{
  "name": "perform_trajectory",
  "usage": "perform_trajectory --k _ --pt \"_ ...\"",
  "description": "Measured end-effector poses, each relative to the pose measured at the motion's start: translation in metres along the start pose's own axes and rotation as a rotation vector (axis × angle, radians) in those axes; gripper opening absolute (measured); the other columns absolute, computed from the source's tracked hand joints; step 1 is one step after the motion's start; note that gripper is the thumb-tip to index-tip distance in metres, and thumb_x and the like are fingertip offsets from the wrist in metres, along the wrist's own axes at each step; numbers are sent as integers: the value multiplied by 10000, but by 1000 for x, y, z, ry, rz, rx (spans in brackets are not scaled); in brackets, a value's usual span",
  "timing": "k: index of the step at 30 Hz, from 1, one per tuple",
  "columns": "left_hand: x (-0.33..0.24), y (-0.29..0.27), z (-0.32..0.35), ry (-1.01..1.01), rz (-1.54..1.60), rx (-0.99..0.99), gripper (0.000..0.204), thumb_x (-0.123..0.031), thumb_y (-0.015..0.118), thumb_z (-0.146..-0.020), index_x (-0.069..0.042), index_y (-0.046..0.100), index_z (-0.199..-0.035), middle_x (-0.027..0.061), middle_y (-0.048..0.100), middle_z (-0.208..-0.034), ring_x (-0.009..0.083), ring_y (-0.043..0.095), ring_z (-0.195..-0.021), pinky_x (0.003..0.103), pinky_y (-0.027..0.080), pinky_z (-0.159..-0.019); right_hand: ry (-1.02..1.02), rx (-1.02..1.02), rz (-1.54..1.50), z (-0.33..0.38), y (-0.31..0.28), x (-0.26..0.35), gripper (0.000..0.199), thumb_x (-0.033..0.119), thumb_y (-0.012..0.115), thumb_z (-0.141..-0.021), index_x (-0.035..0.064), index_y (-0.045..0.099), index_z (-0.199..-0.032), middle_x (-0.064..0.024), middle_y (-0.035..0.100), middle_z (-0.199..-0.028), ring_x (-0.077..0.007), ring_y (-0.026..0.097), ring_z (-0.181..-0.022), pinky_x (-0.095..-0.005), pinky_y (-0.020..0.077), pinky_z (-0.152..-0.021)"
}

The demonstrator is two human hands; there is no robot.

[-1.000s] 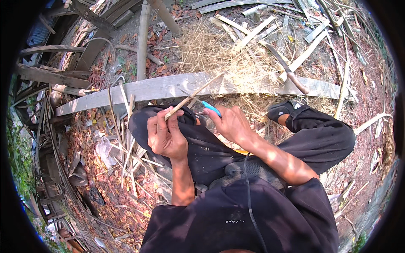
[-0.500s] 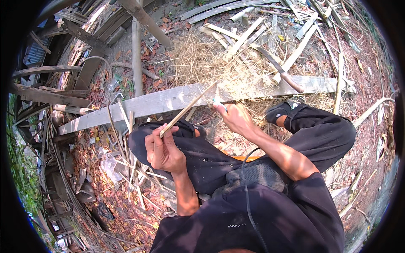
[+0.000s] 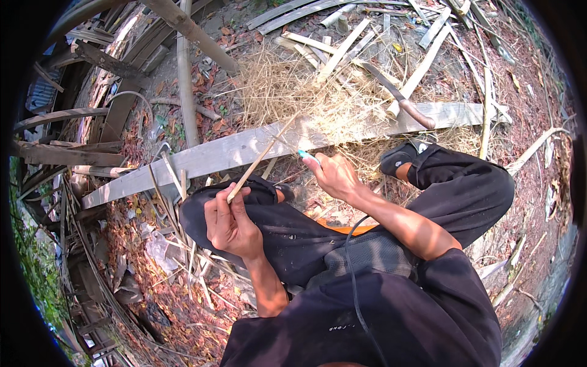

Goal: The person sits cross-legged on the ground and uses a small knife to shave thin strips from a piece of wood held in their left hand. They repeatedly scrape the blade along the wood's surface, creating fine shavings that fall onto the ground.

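My left hand (image 3: 233, 227) pinches the near end of a slender pale bamboo strip (image 3: 257, 164), which slants up and away over the grey plank (image 3: 214, 151). Closed around a teal handle, my right hand (image 3: 336, 177) holds a small knife (image 3: 302, 154). Its thin blade is hard to make out; it points left toward the strip's far half and appears to meet it there. Most of the handle is hidden in my fist. Beyond the strip, a heap of fine straw-coloured shavings (image 3: 269, 79) covers the ground and part of the plank.
A curved blade with a wooden handle (image 3: 417, 115) rests across the plank's right part. Split bamboo pieces (image 3: 345, 52) lie beyond the shavings. Thin strips (image 3: 194, 257) are scattered by my left knee. A wooden post (image 3: 187, 92) and stacked timber (image 3: 67, 156) stand at the left.
My right hand has turned slightly, and the knife has shifted left along the strip, so more of its teal handle shows. My left hand keeps its pinch. The whole view has shifted a little.
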State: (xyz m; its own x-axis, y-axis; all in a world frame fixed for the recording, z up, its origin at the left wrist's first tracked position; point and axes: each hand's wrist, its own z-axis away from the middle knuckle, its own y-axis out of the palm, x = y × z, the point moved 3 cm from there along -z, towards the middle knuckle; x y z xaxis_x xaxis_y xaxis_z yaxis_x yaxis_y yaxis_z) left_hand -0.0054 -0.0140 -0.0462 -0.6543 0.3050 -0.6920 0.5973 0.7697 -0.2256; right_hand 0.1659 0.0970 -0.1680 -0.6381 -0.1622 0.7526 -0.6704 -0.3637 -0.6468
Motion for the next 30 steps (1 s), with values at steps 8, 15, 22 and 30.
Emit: perform_trajectory --k 8,15,22,30 --pt "-3 -15 11 197 65 -166 226 65 563 -931 96 614 -1150 142 537 -946 229 648 -681 310 573 -612 -47 -29 -213 -5 -16 18 576 519 427 -997 -6 628 -870 -214 564 -555 -426 608 -584 -487 477 -588" --pt "-4 -11 7 193 82 -186 186 40 550 -948 111 606 -1112 127 519 -961 209 606 -669 302 537 -592 -111 15 -182 9 -10 19 563 495 432 -1002 -8 617 -832 -225 543 -542 -444 590 -566 -506 464 -575" --pt "-3 -12 11 205 146 -143 183 49 543 -946 132 610 -1095 133 525 -989 219 609 -666 312 561 -614 20 90 88 0 46 -70 554 444 403 -1019 -23 650 -853 -259 613 -664 -427 634 -652 -502 515 -632" --pt "-2 -11 7 186 38 -88 253 24 525 -963 86 589 -1201 160 538 -1004 246 623 -663 330 570 -627 -104 10 -128 6 21 3 551 427 413 -1025 -23 575 -751 -265 503 -555 -442 562 -555 -500 435 -524"
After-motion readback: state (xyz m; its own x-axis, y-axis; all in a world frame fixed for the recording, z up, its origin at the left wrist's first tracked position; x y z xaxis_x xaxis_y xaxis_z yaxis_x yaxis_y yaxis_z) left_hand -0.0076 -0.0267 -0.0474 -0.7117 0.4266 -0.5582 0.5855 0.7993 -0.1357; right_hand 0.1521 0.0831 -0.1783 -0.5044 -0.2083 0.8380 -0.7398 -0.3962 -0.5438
